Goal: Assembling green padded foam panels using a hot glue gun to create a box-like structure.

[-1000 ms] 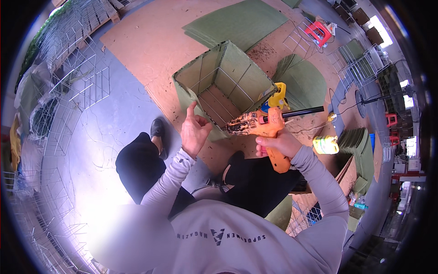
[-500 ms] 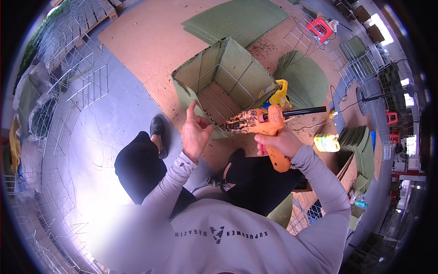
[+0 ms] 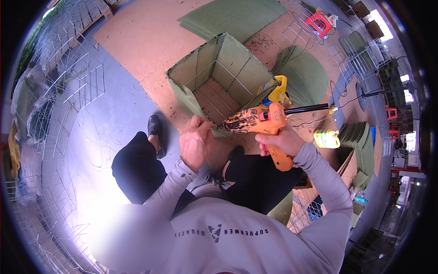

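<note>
My right hand (image 3: 285, 140) grips the handle of an orange hot glue gun (image 3: 274, 119), stained dark toward its nozzle. A black glue stick (image 3: 306, 109) juts from its rear. The nozzle points left at the near rim of a wire-frame box (image 3: 237, 57) lined with green sheet. At that rim my left hand (image 3: 195, 142) is closed, fingers pinching the green sheet's edge (image 3: 185, 98) just beside the nozzle. The box is open toward me, showing wire bars and a brown inside. My fingers partly hide the pinched edge.
Flat green sheets (image 3: 232, 17) lie beyond the box, and a fan of them (image 3: 303, 73) to its right. A yellow bottle (image 3: 279, 90) and a pale yellow jug (image 3: 326, 138) stand on the right. Wire frames (image 3: 84, 86) stack at left; a red stool (image 3: 318, 25) is far right.
My left hand's raised index finger has bent down, and the fingers have closed on the box's near edge. The glue gun stays nearly in place at the rim.
</note>
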Action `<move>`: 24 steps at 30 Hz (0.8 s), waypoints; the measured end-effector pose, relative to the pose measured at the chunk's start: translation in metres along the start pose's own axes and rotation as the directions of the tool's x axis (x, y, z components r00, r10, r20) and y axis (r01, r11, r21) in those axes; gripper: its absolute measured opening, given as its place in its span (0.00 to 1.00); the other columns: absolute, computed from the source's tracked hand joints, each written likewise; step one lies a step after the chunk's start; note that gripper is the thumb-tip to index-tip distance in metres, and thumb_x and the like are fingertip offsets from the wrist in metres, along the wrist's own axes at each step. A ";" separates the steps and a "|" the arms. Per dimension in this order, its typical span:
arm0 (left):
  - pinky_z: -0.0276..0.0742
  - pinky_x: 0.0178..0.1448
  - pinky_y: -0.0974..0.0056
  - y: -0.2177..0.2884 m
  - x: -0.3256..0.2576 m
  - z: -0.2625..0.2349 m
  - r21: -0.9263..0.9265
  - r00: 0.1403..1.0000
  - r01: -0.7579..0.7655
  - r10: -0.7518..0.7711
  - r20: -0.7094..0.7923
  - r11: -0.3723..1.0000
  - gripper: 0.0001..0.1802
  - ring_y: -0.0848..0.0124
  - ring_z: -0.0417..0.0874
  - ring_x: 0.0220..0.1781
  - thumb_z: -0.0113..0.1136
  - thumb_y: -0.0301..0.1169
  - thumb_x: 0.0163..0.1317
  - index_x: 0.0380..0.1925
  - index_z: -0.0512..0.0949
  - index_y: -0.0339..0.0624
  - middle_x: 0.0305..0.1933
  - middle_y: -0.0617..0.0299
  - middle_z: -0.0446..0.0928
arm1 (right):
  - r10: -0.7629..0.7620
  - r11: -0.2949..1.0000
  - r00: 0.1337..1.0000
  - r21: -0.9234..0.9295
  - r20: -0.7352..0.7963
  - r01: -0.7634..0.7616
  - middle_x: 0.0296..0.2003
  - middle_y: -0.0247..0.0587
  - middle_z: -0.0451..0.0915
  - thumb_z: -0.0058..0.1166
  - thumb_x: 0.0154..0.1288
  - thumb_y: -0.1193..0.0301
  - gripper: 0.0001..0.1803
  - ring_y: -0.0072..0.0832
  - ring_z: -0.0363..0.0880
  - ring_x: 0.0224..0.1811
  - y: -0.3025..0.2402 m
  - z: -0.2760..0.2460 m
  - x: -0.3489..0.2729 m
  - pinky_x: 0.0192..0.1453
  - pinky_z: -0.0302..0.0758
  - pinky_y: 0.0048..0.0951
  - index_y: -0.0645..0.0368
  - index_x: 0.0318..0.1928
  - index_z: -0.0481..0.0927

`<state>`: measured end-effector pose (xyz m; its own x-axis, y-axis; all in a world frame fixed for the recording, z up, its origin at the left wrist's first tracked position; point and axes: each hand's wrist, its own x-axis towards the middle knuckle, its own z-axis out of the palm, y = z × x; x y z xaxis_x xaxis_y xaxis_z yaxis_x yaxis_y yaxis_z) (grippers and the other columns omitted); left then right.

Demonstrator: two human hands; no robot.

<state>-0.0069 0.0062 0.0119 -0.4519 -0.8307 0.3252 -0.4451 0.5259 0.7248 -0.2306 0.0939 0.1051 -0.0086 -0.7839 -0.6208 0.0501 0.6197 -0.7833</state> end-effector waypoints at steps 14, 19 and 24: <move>0.74 0.35 0.63 -0.006 -0.004 0.013 -0.069 0.999 0.010 -0.008 0.034 0.998 0.08 0.60 0.78 0.32 0.62 0.18 0.44 0.26 0.78 0.38 0.30 0.58 0.73 | 0.058 0.994 0.998 -0.096 0.026 -0.055 0.23 0.35 0.75 0.61 0.58 0.71 0.14 0.22 0.76 0.19 -0.015 -0.007 0.003 0.25 0.77 0.23 0.62 0.39 0.71; 0.74 0.33 0.62 -0.006 -0.003 0.015 -0.074 1.000 0.017 -0.018 -0.009 0.997 0.06 0.61 0.78 0.32 0.61 0.19 0.42 0.23 0.77 0.40 0.28 0.59 0.73 | 0.087 0.992 0.995 -0.099 0.046 -0.082 0.23 0.34 0.75 0.60 0.58 0.70 0.14 0.22 0.76 0.20 -0.019 -0.009 0.011 0.25 0.76 0.23 0.62 0.40 0.71; 0.72 0.31 0.65 -0.007 -0.004 0.014 -0.055 1.000 0.017 -0.018 -0.016 0.998 0.07 0.63 0.77 0.28 0.63 0.15 0.43 0.23 0.78 0.36 0.26 0.58 0.71 | 0.076 0.991 0.994 -0.114 0.074 -0.067 0.24 0.33 0.75 0.60 0.59 0.70 0.14 0.21 0.75 0.20 -0.019 -0.012 0.012 0.24 0.76 0.23 0.62 0.41 0.71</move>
<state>-0.0129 0.0086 -0.0036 -0.4310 -0.8431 0.3216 -0.4099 0.5005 0.7625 -0.2432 0.0732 0.1115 0.0690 -0.7353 -0.6742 -0.0639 0.6712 -0.7385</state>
